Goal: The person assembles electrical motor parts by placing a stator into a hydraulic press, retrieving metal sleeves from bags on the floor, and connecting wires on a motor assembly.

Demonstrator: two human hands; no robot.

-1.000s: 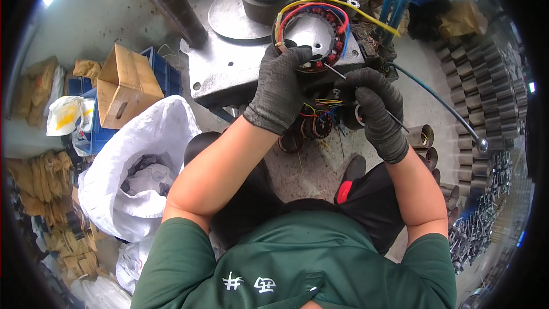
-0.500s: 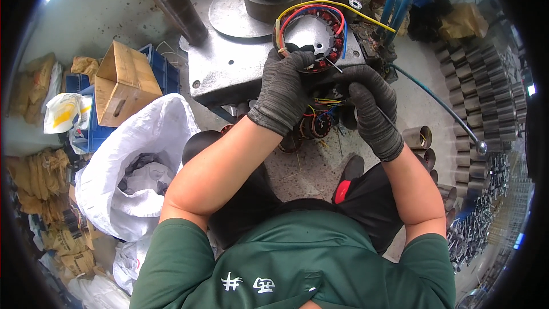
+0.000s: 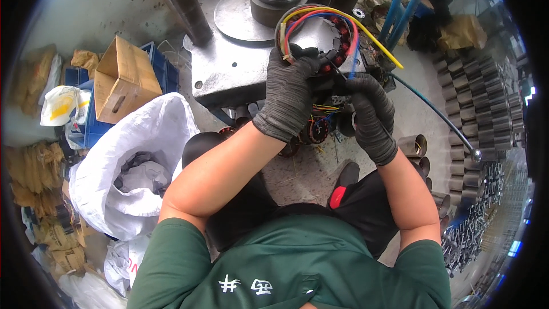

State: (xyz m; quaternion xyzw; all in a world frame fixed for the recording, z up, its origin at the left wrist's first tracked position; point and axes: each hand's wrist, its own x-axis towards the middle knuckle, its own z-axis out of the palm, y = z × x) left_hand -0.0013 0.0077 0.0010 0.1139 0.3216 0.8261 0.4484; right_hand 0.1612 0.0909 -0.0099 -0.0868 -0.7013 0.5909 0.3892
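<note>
A ring-shaped motor stator (image 3: 344,40) with red-brown windings leans at the near edge of the metal press table. Yellow, red and blue lead wires (image 3: 374,40) loop over its top and trail to the right. My left hand (image 3: 289,94), in a dark grey knit glove, is closed around the stator's near left rim, thumb across the inner edge. In my gloved right hand (image 3: 372,115), a thin dark rod-like tool (image 3: 338,71) is gripped, its tip at the lower inner edge of the stator. My fingers hide the tip's exact contact point.
More wired stators (image 3: 315,130) sit below the press table (image 3: 223,74). Metal cylinders (image 3: 413,145) stand to the right, with stacked ones beyond. A blue lever with a ball end (image 3: 476,154) juts right. A white sack (image 3: 94,194) and a cardboard box (image 3: 123,83) are at left.
The stator and wires have shifted slightly to the right in view. My right hand has tilted the tool more upright, its tip now against the stator's edge, and the yellow wire hangs lower.
</note>
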